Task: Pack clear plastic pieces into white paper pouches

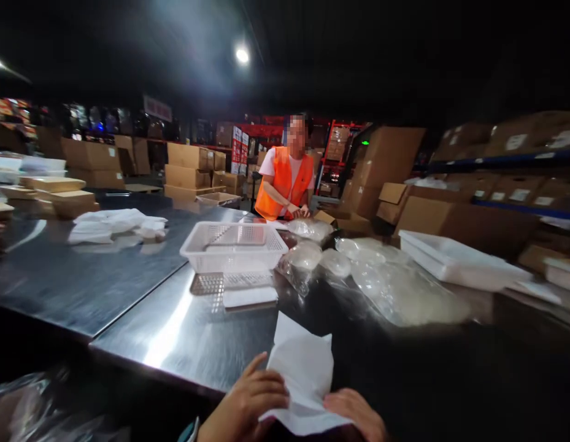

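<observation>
Probably light, easily creased paper (305, 367) — best held by its sides; left hand (248, 402) and right hand (357, 415) touch it, grip unclear.

The shiny metal surface (142, 313) holds a white basket (234, 261) with little holes. A flat white thing (250, 298) lies near it. White crumpled stuff (116, 226) and brown boxes (66, 201) sit left; clear bags (404, 294) and a white tray (464, 264) sit right.

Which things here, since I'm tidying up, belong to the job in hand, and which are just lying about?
In hand:
- white sheet, touched by left hand and right hand

Apparently lying about:
- white basket
- plastic-wrapped items
- white tray
- crumpled white pile
- cardboard boxes
</observation>
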The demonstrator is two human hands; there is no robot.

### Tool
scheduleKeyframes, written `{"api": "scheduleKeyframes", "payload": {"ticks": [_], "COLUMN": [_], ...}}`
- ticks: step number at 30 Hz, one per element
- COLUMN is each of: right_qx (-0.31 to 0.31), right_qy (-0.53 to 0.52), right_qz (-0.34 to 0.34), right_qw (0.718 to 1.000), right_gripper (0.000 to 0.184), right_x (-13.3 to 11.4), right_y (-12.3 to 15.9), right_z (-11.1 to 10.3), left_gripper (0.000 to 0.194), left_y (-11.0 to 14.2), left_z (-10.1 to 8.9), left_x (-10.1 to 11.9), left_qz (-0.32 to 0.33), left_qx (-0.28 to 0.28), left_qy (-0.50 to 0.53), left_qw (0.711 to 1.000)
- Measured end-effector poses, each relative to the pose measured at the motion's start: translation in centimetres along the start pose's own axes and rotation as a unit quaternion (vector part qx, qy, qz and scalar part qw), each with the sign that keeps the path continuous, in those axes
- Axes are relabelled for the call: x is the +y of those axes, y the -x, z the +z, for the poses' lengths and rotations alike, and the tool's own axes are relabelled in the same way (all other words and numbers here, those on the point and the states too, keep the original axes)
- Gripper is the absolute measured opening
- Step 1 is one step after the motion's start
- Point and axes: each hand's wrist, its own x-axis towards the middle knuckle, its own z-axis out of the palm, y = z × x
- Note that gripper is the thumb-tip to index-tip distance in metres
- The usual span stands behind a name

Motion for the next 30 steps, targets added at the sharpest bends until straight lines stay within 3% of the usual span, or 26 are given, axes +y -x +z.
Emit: {"api": "scheduleKeyframes", "payload": {"ticks": [3, 6, 9, 13, 16, 20, 22, 25, 30], "right_qx": [0.054, 0.105, 0.148, 0.201, 0.236, 0.275, 0.282, 0.293, 0.32], "right_qy": [-0.018, 0.013, 0.055, 0.09, 0.11, 0.155, 0.168, 0.17, 0.138], "right_qz": [0.099, 0.178, 0.223, 0.288, 0.317, 0.328, 0.334, 0.341, 0.31], "right_qw": [0.993, 0.978, 0.962, 0.932, 0.912, 0.89, 0.883, 0.877, 0.884], "right_gripper": [0.052, 0.058, 0.058, 0.06, 0.063, 0.068, 0.068, 0.065, 0.053], "right_x": [-2.5, -3.9, -4.2, -3.5, -2.9, -2.6, -2.6, -2.6, -3.1], "right_y": [-0.9, -1.5, -1.4, -0.6, -0.4, -0.7, -0.8, -0.7, -0.8], "right_z": [1.2, 2.2, 3.3, 4.8, 5.8, 6.5, 6.6, 6.7, 6.2], "left_gripper": [0.029, 0.034, 0.037, 0.045, 0.059, 0.07, 0.068, 0.062, 0.048], "left_y": [0.9, 1.6, 1.8, 1.3, 0.3, -1.4, -2.0, -2.4, -1.6], "left_z": [0.1, 1.0, 2.5, 4.0, 4.3, 4.2, 4.0, 3.8, 3.9], "left_x": [0.8, 0.9, 0.7, 0.8, 0.9, 0.9, 0.7, 0.4, 0.1], "left_qz": [-0.067, -0.091, -0.161, -0.301, -0.364, -0.458, -0.477, -0.469, -0.414], "left_qx": [0.024, 0.092, 0.169, 0.225, 0.259, 0.312, 0.343, 0.384, 0.379], "left_qy": [0.04, 0.052, 0.045, 0.062, 0.082, 0.106, 0.109, 0.092, 0.136], "left_qw": [0.997, 0.99, 0.972, 0.925, 0.891, 0.825, 0.802, 0.79, 0.817]}}
